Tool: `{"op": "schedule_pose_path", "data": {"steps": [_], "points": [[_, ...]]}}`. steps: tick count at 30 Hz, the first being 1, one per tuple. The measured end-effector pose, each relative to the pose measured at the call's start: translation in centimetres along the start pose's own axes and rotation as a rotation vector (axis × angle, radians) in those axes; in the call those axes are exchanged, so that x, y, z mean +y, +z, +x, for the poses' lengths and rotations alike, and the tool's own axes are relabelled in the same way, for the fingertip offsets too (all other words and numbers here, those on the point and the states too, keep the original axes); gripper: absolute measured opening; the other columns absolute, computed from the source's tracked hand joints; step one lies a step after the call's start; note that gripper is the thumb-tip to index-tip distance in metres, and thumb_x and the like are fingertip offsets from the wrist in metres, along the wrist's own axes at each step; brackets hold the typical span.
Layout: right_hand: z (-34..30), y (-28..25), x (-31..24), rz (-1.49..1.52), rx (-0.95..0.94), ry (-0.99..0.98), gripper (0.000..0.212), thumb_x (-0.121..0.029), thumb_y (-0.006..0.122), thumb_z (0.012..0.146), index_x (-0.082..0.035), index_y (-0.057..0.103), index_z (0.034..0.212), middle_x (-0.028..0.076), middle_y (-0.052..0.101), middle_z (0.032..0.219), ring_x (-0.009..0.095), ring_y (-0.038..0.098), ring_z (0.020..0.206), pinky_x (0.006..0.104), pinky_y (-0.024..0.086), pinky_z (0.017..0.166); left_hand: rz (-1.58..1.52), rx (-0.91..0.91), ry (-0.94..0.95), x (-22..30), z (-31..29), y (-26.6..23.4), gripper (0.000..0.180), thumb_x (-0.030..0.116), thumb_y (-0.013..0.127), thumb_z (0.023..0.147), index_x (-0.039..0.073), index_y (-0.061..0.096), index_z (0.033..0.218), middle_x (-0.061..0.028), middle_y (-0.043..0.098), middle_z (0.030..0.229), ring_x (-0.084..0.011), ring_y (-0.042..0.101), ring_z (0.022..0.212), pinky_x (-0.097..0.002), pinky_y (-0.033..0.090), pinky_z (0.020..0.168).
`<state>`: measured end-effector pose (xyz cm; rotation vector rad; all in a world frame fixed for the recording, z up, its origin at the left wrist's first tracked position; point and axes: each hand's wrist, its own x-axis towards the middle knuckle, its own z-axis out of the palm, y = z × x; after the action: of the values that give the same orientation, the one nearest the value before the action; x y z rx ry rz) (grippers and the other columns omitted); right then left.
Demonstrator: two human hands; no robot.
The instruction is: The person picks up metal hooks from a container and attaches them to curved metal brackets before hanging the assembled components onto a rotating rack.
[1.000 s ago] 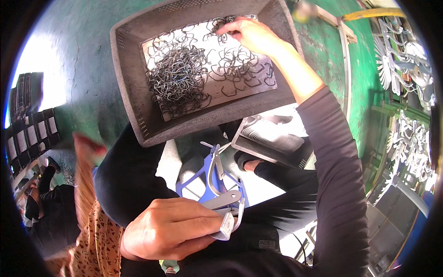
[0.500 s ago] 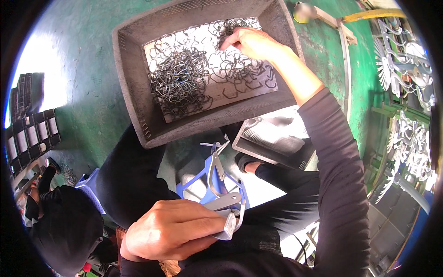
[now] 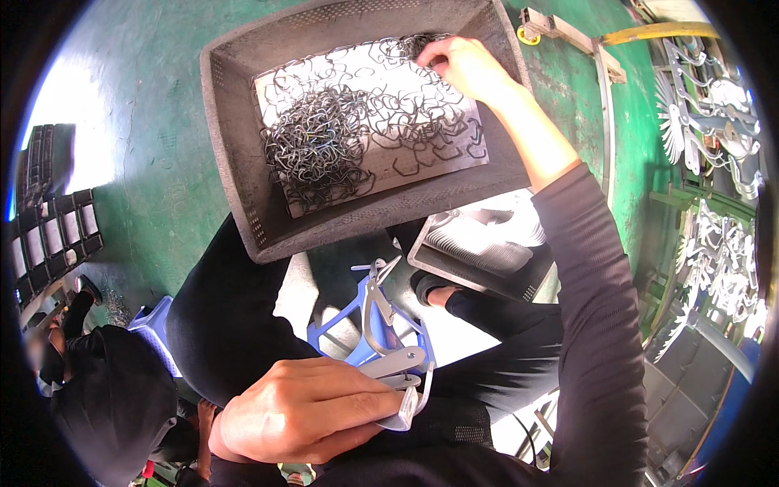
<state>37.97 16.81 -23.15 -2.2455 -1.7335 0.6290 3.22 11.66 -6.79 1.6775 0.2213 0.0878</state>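
My left hand (image 3: pixel 308 410) is closed around a silver-grey metal tool part (image 3: pixel 396 363) with a flat lever, a hole at its end and a thin bent arm. It is held low in front of my body. My right hand (image 3: pixel 471 69) reaches into the far right corner of a dark grey plastic crate (image 3: pixel 235 154). Its fingers are curled at a small dark heap of bent wire pieces (image 3: pixel 418 45), and the fingertips are partly hidden. More bent wire pieces (image 3: pixel 312 134) lie in a big tangled pile at the crate's left and scattered over its pale lining.
Below the crate stands a blue stool (image 3: pixel 350 312) with a curved metal part (image 3: pixel 377 316) over it. A dark bin (image 3: pixel 495 272) of stacked silver parts is beside it. Metal parts (image 3: pixel 718 252) hang on racks at right. A person in black (image 3: pixel 118 398) sits at left.
My right hand has moved slightly farther and to the right inside the crate, its fingers now more curled in the corner. My left hand keeps its grip, almost unmoved.
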Motion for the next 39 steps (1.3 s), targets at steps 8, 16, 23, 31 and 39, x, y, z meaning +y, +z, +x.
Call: {"op": "schedule_pose_path", "data": {"steps": [8,16,23,31,39], "points": [[-0.3,0.5,-2.4,-0.2,0.067,0.119,0.029,0.001,0.05,0.073,-0.011,0.066,0.094,0.015,0.062,0.097,0.03,0.06,0.093,0.0365,0.047,0.082,-0.016,-0.047,-0.018,0.1,-0.3,-0.4,0.031,0.002,0.071,0.064,-0.001,0.063,0.093,-0.0128,0.064,0.085,-0.0273,0.064,0.074,-0.0334,0.052,0.065],[-2.8,1.5,-0.2,-0.228,0.083,0.098,0.029,0.004,0.049,0.071,-0.009,0.066,0.091,0.018,0.062,0.095,0.031,0.06,0.093,0.0372,0.047,0.084,-0.028,-0.084,0.003,0.2,-0.4,-0.7,0.032,0.001,0.069,0.067,-0.002,0.062,0.098,-0.0131,0.063,0.088,-0.0275,0.064,0.077,-0.0331,0.053,0.068],[-1.8,0.9,-2.4,-0.103,-0.006,0.009,0.036,0.0,0.05,0.076,-0.016,0.064,0.105,0.015,0.058,0.109,0.029,0.054,0.107,0.038,0.043,0.09,0.009,0.018,-0.014,0.2,-0.3,-0.2,0.028,0.005,0.073,0.059,-0.001,0.066,0.085,-0.0131,0.065,0.079,-0.0287,0.064,0.069,-0.0345,0.052,0.061],[0.1,-0.2,-3.5,-0.407,-0.128,0.221,0.04,-0.005,0.048,0.079,-0.012,0.056,0.117,0.016,0.057,0.111,0.03,0.056,0.104,0.0388,0.046,0.089,-0.022,-0.051,-0.015,0.2,-0.2,-0.7,0.028,0.001,0.069,0.068,-0.002,0.063,0.095,-0.0128,0.063,0.084,-0.027,0.064,0.075,-0.0331,0.053,0.065],[-2.2,0.2,-2.2,-0.253,-0.048,0.243,0.037,-0.002,0.048,0.078,-0.014,0.061,0.111,0.016,0.06,0.108,0.031,0.059,0.099,0.0381,0.046,0.087,-0.026,-0.051,0.008,0.2,-0.3,-0.8,0.028,0.0,0.069,0.068,-0.002,0.063,0.095,-0.0132,0.063,0.083,-0.0275,0.064,0.073,-0.0329,0.053,0.064]]}}
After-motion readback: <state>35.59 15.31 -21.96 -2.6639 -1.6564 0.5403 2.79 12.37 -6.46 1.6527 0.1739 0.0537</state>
